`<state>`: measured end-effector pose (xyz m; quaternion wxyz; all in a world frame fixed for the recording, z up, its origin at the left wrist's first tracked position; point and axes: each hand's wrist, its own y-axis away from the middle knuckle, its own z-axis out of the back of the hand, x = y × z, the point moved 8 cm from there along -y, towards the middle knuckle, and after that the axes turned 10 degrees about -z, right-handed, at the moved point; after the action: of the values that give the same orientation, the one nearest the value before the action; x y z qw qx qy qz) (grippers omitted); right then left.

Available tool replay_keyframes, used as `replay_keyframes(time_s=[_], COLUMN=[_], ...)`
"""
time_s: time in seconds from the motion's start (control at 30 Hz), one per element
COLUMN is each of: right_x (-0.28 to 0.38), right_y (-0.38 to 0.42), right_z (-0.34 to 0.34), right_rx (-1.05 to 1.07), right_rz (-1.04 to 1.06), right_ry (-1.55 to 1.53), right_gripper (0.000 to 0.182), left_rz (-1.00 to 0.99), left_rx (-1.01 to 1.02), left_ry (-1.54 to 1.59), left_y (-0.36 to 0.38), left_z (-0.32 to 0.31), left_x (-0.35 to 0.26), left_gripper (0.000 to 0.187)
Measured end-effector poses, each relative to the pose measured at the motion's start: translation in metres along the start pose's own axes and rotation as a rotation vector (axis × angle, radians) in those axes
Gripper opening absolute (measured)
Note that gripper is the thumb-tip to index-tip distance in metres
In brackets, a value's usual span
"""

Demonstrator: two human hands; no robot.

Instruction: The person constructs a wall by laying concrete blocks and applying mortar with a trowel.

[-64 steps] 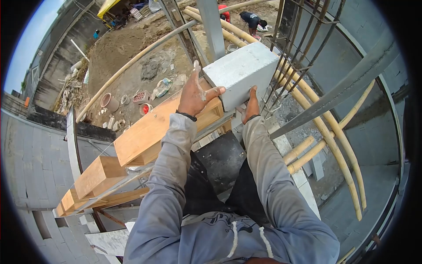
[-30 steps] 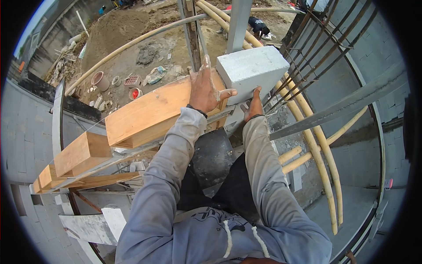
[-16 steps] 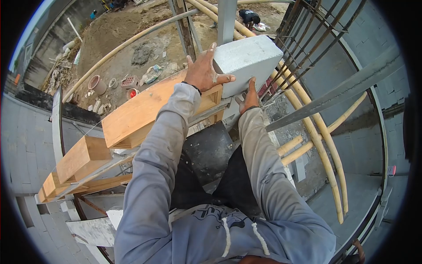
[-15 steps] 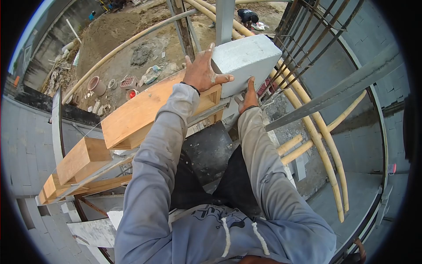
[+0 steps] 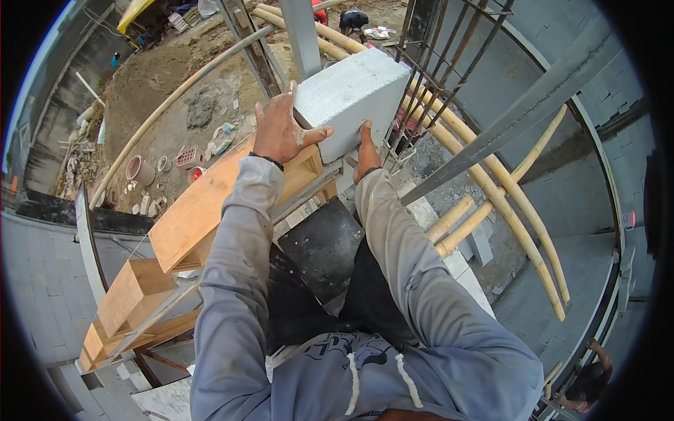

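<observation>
A white-grey lightweight concrete block (image 5: pixel 358 98) sits at the end of the wall line, beside the upright rebar. My left hand (image 5: pixel 282 131) presses against the block's left end, fingers spread upward and thumb along its near face. Low on that near face is my right hand (image 5: pixel 366 153), its thumb pointing up on the block and its other fingers partly hidden at the lower edge. Just left of the block, a long wooden box form (image 5: pixel 193 214) runs under my left forearm.
Vertical rebar (image 5: pixel 449 63) and bamboo poles (image 5: pixel 484 175) stand to the right, crossed by a grey diagonal beam (image 5: pixel 505 119). More wooden boxes (image 5: pixel 133 295) lie lower left. A bucket (image 5: pixel 139 169) and rubble are on the ground below. A co-worker (image 5: pixel 352 21) bends over at the back; another person (image 5: pixel 593 375) appears lower right.
My view has shifted, so the block and both hands appear farther left. Both hands keep their places on the block. A person has come into view at lower right.
</observation>
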<state>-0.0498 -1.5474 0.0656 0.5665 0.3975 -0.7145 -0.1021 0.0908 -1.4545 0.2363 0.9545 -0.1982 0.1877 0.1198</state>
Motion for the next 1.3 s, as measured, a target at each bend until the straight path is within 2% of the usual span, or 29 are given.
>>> replay_keyframes(time_s=[0.07, 0.4, 0.6, 0.77, 0.8, 0.87, 0.9, 0.97, 1.0, 1.07, 1.2, 1.3], right_x=[-0.007, 0.001, 0.009, 0.047, 0.053, 0.097, 0.111, 0.14, 0.156, 0.181, 0.201, 0.185], right_y=[-0.019, 0.001, 0.02, 0.026, 0.031, 0.083, 0.095, 0.103, 0.112, 0.119, 0.106, 0.08], right_z=[0.004, -0.007, -0.009, 0.021, 0.022, 0.007, 0.007, -0.003, -0.007, -0.028, -0.056, -0.074], right_rx=[0.024, 0.061, -0.018, -0.515, -0.515, -0.535, -0.537, -0.089, -0.095, 0.145, 0.202, 0.252], right_rz=[0.014, -0.015, -0.085, 0.533, 0.534, 1.013, 1.011, 0.889, 0.889, 0.853, 0.821, 0.694], right_ry=[0.018, 0.022, 0.074, 0.409, 0.412, 0.522, 0.528, 0.154, 0.159, 0.067, 0.183, 0.28], right_gripper=[0.096, 0.097, 0.098, 0.07, 0.07, 0.056, 0.056, 0.042, 0.042, 0.042, 0.042, 0.045], left_rz=[0.011, 0.037, 0.033, 0.051, 0.053, 0.055, 0.057, 0.061, 0.059, 0.062, 0.044, 0.042], left_rx=[0.008, -0.023, -0.031, -0.031, -0.033, -0.017, -0.016, -0.005, -0.002, -0.001, -0.011, 0.003], left_ry=[-0.001, -0.04, -0.041, -0.023, -0.022, -0.026, -0.021, -0.028, -0.021, -0.032, -0.034, -0.031], left_y=[0.0, 0.003, 0.002, 0.005, 0.005, 0.004, 0.004, 0.003, 0.002, 0.002, 0.002, 0.002], left_z=[0.0, -0.001, 0.0, -0.002, -0.001, -0.002, -0.002, -0.003, -0.004, -0.005, -0.001, -0.003], left_x=[0.0, 0.004, 0.001, 0.003, 0.003, 0.003, 0.003, 0.004, 0.004, 0.005, 0.003, 0.002], left_gripper=[0.12, 0.125, 0.122, 0.12, 0.12, 0.119, 0.119, 0.117, 0.117, 0.117, 0.117, 0.118])
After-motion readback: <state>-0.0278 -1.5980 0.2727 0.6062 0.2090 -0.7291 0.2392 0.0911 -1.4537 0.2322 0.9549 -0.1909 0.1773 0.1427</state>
